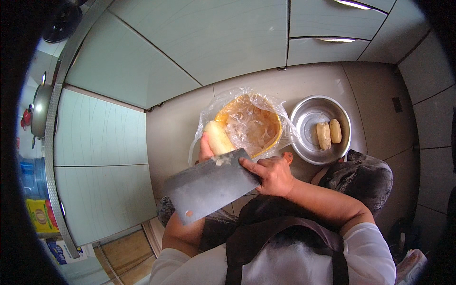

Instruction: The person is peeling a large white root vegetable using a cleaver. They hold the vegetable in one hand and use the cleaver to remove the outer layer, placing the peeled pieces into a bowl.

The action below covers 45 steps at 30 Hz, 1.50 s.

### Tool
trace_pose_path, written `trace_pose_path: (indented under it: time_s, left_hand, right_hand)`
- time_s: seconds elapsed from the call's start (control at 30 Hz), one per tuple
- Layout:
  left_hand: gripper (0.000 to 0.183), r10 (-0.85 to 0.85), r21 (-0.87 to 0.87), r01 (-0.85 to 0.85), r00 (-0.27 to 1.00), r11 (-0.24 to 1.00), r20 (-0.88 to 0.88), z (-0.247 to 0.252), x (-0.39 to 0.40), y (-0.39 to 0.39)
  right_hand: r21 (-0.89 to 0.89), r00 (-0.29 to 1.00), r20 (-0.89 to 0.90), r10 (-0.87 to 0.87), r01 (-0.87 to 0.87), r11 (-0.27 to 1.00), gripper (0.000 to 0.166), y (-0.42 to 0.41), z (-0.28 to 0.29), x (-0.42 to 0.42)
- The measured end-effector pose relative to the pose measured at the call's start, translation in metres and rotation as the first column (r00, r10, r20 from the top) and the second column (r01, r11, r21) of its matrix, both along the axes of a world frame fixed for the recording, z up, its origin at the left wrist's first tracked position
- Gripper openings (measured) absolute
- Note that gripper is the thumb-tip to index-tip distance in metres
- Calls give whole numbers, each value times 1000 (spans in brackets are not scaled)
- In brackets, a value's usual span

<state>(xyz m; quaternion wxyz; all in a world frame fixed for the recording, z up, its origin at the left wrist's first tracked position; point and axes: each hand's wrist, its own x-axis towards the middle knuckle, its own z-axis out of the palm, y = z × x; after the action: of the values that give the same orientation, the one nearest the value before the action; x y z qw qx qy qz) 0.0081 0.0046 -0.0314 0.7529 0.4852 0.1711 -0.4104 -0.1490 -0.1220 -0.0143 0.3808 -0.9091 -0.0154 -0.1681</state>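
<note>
My right hand (276, 174) grips a broad metal cleaver (213, 185), its blade slanting across in front of my left forearm. Pale peeled bits cling to the blade near its upper edge. With my left hand (205, 149) I hold a pale lotus root segment (218, 137), partly covered by the cleaver. Just beyond it stands a yellow-rimmed bin (279, 133) lined with a clear plastic bag (205, 110); pale scraps seem to lie inside. In a steel basin (302, 117) at the right rest two more lotus root segments, one (323, 135) beside the other (335, 131).
Tiled floor (178, 131) lies under the bin and basin. Pale cabinets (213, 39) line the far side and the left. On the counter at far left are a lidded pan (41, 110) and a blue plastic container (34, 178). My knee (359, 178) is close to the basin.
</note>
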Motion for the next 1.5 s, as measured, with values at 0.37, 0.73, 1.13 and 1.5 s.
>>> trace_pose_path:
  time_s: [0.37, 0.73, 1.13, 1.5]
  left_hand:
    - [67, -42, 90, 30, 990, 996, 132, 3, 2, 1]
    - [66, 13, 80, -23, 992, 997, 125, 5, 10, 2]
    - [63, 17, 103, -30, 992, 994, 124, 5, 6, 0]
    - [64, -44, 62, 35, 987, 997, 154, 11, 3, -1]
  right_hand:
    - [35, 999, 39, 34, -35, 999, 64, 2, 2, -1]
    - [6, 999, 29, 23, -24, 1000, 68, 0, -5, -2]
    - [8, 1000, 25, 15, -15, 1000, 70, 1, -4, -1]
    - [-22, 999, 26, 29, -29, 999, 74, 1, -6, -2]
